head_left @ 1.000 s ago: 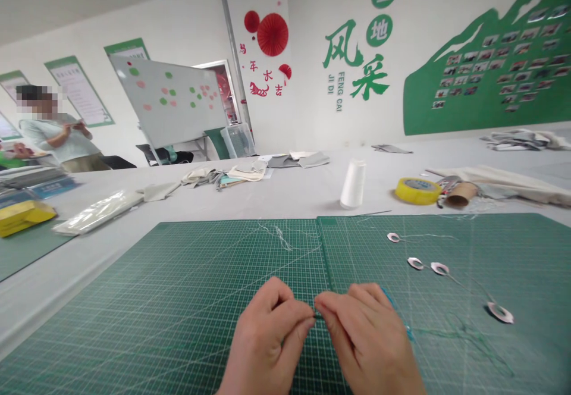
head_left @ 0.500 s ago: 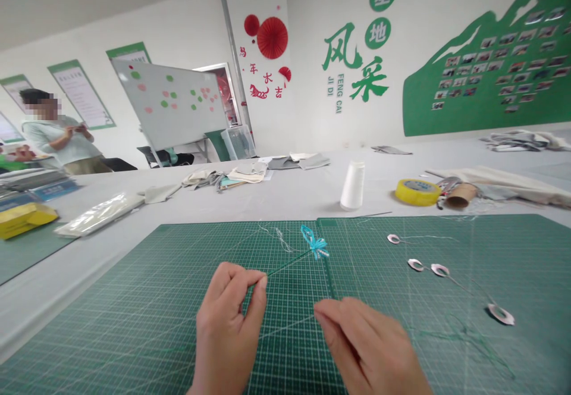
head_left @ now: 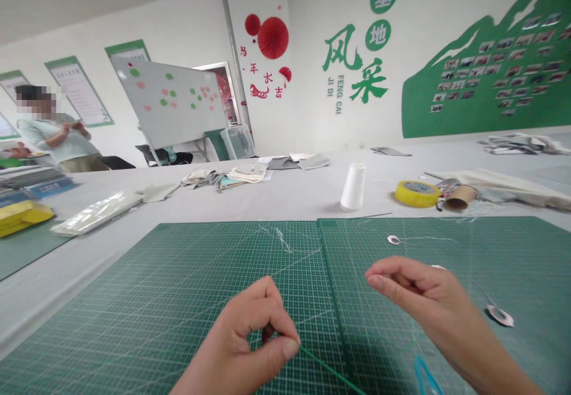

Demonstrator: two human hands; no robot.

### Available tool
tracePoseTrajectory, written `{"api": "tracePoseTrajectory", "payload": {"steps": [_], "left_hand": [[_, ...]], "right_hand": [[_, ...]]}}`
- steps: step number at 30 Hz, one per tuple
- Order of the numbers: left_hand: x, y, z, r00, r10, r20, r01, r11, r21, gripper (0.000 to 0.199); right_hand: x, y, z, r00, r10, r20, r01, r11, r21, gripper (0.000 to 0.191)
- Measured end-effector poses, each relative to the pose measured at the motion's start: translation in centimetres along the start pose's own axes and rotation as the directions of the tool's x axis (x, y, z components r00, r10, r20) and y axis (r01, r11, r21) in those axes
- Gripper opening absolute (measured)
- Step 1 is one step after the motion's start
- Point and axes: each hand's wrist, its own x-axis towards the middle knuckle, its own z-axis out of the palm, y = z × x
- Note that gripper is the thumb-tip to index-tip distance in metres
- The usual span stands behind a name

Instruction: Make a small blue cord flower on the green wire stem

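My left hand (head_left: 243, 342) pinches a thin green wire stem (head_left: 331, 371) at the bottom of the view, between thumb and fingertips. The stem runs down and to the right, out of the frame, and a turquoise wire loop (head_left: 423, 376) shows near the bottom edge. My right hand (head_left: 423, 294) hangs apart from the stem above the green cutting mat (head_left: 178, 300), its fingers curled together around nothing visible. Small silver rings with trailing threads lie on the mat: one (head_left: 393, 240) beyond my right hand, another (head_left: 499, 316) to its right. That hand hides others.
Beyond the mat, the grey table holds a white thread cone (head_left: 352, 187), yellow tape (head_left: 417, 193), a cardboard tube (head_left: 459, 197), fabric pieces (head_left: 227, 176) and a plastic bag (head_left: 98, 210). A person (head_left: 53, 133) stands far left near a whiteboard (head_left: 167, 103).
The turquoise-tipped stem has swung from pointing up the mat to pointing down toward the bottom right. My right hand has moved up and right, away from the stem, over the silver rings.
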Motion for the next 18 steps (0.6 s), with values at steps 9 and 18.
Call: {"api": "tracePoseTrajectory", "payload": {"steps": [9,18], "left_hand": [[0.1,-0.5,1.0,0.985,-0.172,-0.016,0.151,0.904,-0.401,0.019],[0.3,-1.1,1.4,0.940,-0.299,-0.162,0.169,0.824,-0.541,0.023]], "right_hand": [[0.2,1.1,3.1,0.985,0.161,0.070,-0.165,0.985,0.058,0.032],[-0.3,1.7,5.2,0.980,0.164,0.108,-0.153,0.983,-0.102,0.032]]}}
